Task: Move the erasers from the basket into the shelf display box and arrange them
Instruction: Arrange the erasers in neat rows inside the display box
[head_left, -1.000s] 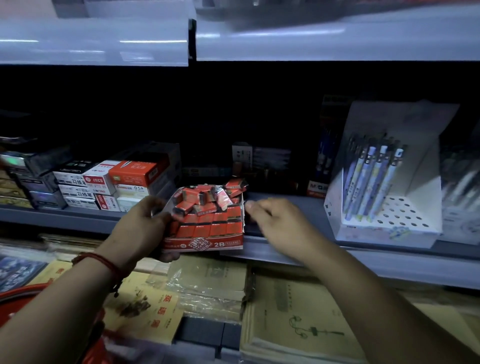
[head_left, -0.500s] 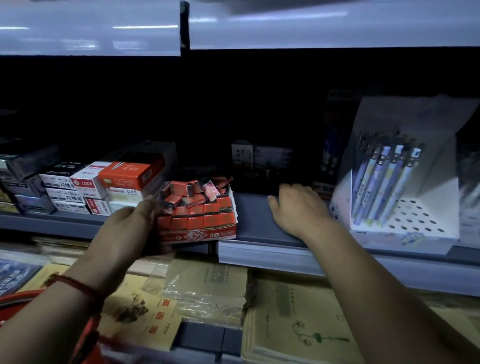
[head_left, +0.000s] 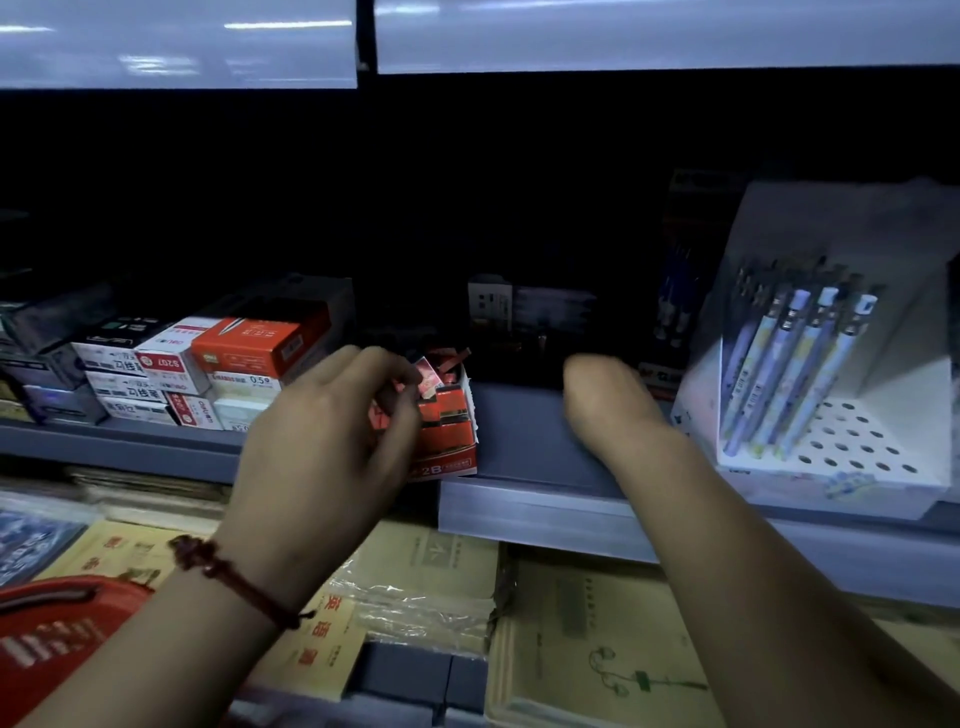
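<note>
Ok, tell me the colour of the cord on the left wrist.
Dark red: the knotted cord, clearest in the head view.

The display box (head_left: 449, 415) is red-orange with a white strip; the erasers (head_left: 429, 372) are red. The basket (head_left: 62, 618) is red, the shelf (head_left: 524, 441) grey-blue, the pen stand (head_left: 862, 452) white and hole-dotted.

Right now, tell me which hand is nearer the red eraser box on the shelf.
Left. The left hand is on the eraser box, fingers curled over its left side. The right hand is over the shelf to the box's right, clear of it.
</note>
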